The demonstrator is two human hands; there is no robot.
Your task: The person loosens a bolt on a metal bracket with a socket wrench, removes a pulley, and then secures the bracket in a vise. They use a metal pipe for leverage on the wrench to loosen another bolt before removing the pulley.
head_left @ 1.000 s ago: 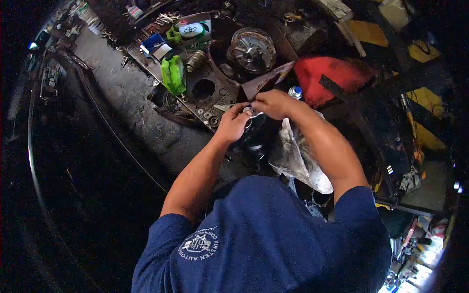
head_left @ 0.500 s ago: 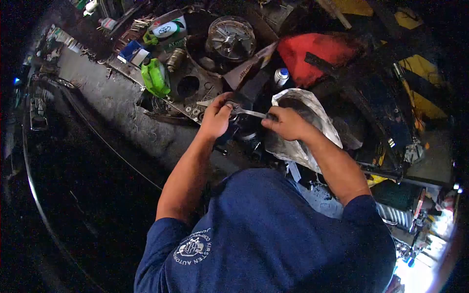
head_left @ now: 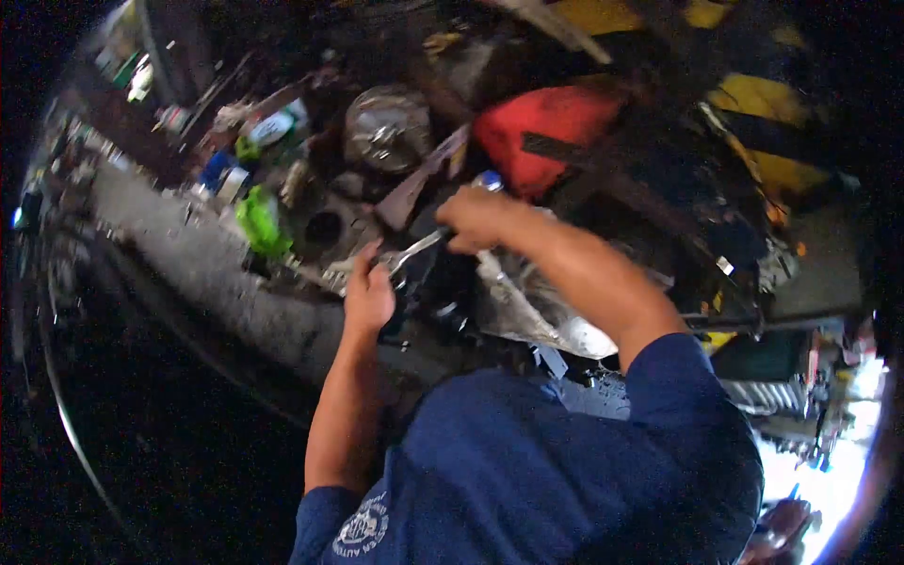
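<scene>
My right hand [head_left: 476,218] is closed round the handle end of a metal wrench [head_left: 417,249], which slants down to the left. The wrench's other end lies at my left hand [head_left: 369,290], by a small metal part whose shape is blurred. Fingers of the left hand are bent about that part, and one finger points up. Just above the right hand shows the blue cap of a spray can [head_left: 489,179]. A crumpled silvery sheet [head_left: 527,311] lies below the right forearm.
A round metal drum [head_left: 387,132] stands beyond the hands, with a red cloth or bag [head_left: 546,127] to its right. At the left are a bright green bag [head_left: 263,221] and a metal plate with a round hole [head_left: 344,221]. Yellow-and-black stripes [head_left: 767,104] show at upper right.
The view has shifted and blurred, so the bench things sit further left. My right hand has swung up and away from me with the wrench, which now slopes upward to the right.
</scene>
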